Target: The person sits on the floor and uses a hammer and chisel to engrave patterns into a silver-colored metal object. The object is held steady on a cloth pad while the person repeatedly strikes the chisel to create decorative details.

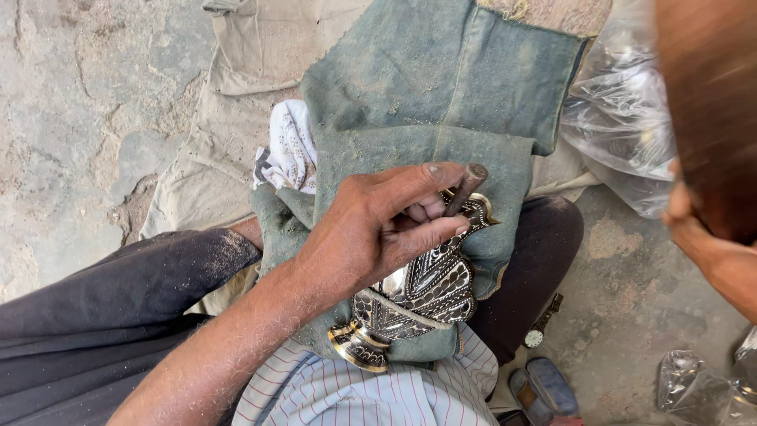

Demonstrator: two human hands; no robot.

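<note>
A dusty grey-green cloth (418,87) covers your lap over a beige sheet (236,55), with crumpled clear plastic (623,110) beside it and a wristwatch (542,325) on the ground. The engraved metal vase (422,296) lies on the cloth, foot toward you, long axis running up-right. Your left hand (371,229) pinches a dark punch (465,188) against it. Your right hand (694,213) is blurred; its grip can't be told.

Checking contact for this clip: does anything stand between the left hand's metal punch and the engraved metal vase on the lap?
Nothing visible does. The left hand holds the punch with its tip down at the engraved metal vase, which lies bare on the green cloth. The exact contact spot is hidden by fingers. The right hand is off to the side, blurred.
</note>
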